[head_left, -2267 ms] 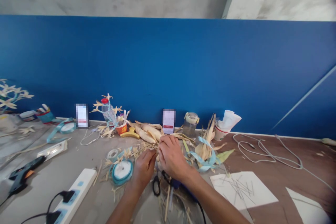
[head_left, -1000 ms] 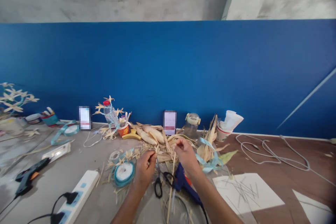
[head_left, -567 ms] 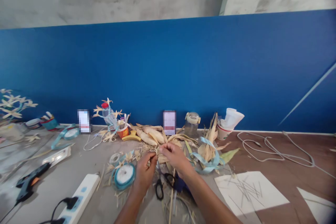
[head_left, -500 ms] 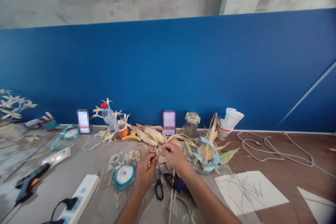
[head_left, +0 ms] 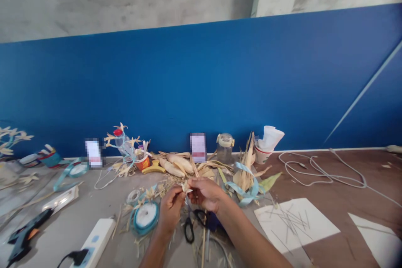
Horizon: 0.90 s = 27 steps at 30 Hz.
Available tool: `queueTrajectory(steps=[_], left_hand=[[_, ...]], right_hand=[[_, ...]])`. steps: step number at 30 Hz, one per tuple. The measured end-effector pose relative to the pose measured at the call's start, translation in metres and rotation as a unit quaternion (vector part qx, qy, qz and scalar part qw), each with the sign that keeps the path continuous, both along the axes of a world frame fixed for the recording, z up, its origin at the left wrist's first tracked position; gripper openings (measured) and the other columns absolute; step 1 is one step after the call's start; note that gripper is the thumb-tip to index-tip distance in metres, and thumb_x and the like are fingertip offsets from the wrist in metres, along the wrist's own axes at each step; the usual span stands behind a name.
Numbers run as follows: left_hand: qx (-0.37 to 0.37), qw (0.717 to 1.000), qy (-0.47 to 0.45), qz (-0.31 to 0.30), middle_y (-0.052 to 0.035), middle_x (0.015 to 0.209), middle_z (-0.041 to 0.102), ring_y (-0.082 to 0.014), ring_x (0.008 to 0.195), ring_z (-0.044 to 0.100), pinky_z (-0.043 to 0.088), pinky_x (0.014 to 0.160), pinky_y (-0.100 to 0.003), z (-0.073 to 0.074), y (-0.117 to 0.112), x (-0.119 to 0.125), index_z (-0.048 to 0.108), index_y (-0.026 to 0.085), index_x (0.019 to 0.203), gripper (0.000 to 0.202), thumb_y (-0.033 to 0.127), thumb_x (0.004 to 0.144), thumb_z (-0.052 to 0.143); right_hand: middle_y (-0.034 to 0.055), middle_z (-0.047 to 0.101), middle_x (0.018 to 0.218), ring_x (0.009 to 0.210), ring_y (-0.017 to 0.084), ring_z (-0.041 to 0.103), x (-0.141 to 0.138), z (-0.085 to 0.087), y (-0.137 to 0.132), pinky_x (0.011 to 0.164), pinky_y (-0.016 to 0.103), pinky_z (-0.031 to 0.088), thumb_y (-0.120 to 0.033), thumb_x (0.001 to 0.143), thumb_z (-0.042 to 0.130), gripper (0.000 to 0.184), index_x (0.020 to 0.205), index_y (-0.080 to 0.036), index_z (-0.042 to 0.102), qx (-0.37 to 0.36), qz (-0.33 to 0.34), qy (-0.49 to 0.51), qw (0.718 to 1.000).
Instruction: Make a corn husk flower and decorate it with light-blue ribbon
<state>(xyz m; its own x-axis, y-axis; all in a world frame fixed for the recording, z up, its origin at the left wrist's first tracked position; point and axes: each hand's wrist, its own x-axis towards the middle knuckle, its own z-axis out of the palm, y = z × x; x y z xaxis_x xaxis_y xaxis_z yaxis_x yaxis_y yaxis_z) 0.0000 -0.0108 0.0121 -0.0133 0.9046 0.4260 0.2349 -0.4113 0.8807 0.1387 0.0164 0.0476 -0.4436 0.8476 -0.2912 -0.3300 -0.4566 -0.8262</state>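
A small pale husk flower (head_left: pixel 186 187) is pinched between my two hands at the middle of the table. My left hand (head_left: pixel 171 207) grips it from the left, thumb and fingers pressed together. From the right, the fingertips of my right hand (head_left: pixel 207 194) close on its petals; the lower part is hidden by the fingers. Below the hands lie black-handled scissors (head_left: pixel 189 230), their blades partly covered. A spool of blue ribbon (head_left: pixel 146 215) sits left of my left hand, with loose husk flowers around it. Dried corn husks (head_left: pixel 176 165) are piled just beyond the fingers.
A glue gun (head_left: pixel 29 232) and a white power strip (head_left: pixel 97 238) are at the left. Paper with thin wires (head_left: pixel 295 224) lies right. Behind stand a lidded jar (head_left: pixel 225 148), a phone (head_left: pixel 197 148), paper cups (head_left: pixel 264 155) and a bottle with husk flowers (head_left: pixel 124 144).
The husk flower now shows more plainly between my fingertips. My right hand has turned so its curled fingers show. The whole view has shifted and tilted slightly.
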Motion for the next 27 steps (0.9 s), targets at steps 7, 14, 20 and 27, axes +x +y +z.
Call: queueTrajectory(steps=[7, 14, 20, 27], left_hand=[[-0.029, 0.999, 0.006, 0.038, 0.0036, 0.052, 0.049, -0.0122, 0.048, 0.048, 0.040, 0.047, -0.024, -0.003, 0.000, -0.001, 0.056, 0.019, 0.065, 0.024, 0.040, 0.076, 0.054], [-0.027, 0.999, 0.018, 0.029, 0.0032, 0.051, 0.049, -0.0126, 0.049, 0.047, 0.040, 0.048, -0.024, -0.001, 0.000, -0.002, 0.056, 0.018, 0.064, 0.026, 0.040, 0.077, 0.053], [-0.032, 0.999, 0.001, 0.013, 0.0034, 0.050, 0.049, -0.0124, 0.047, 0.046, 0.039, 0.048, -0.024, 0.001, -0.001, -0.001, 0.060, 0.018, 0.066, 0.026, 0.041, 0.076, 0.054], [-0.058, 0.997, -0.056, -0.010, 0.0033, 0.050, 0.048, -0.0117, 0.048, 0.044, 0.037, 0.049, -0.024, -0.007, 0.002, -0.003, 0.058, 0.017, 0.066, 0.025, 0.039, 0.078, 0.054]], right_hand=[[-0.0027, 0.050, 0.057, 0.050, 0.007, 0.046, 0.006, 0.019, -0.005, 0.049, 0.020, 0.033, -0.051, 0.076, 0.055, 0.039, 0.064, -0.014, 0.057, -0.044, -0.071, 0.032, 0.996], [-0.0060, 0.050, 0.051, 0.047, 0.006, 0.042, 0.001, 0.022, -0.010, 0.049, 0.020, 0.029, -0.035, 0.056, 0.072, 0.027, 0.060, -0.016, 0.055, 0.025, -0.061, -0.056, 0.996], [-0.0069, 0.048, 0.047, 0.043, 0.005, 0.039, -0.003, 0.012, -0.008, 0.048, 0.021, 0.025, -0.039, 0.051, 0.073, 0.031, 0.058, -0.016, 0.052, 0.031, -0.041, -0.043, 0.998], [-0.0068, 0.047, 0.048, 0.043, 0.005, 0.037, -0.009, 0.010, -0.009, 0.050, 0.022, 0.025, -0.042, 0.052, 0.072, 0.034, 0.057, -0.016, 0.051, 0.044, -0.050, -0.001, 0.998]])
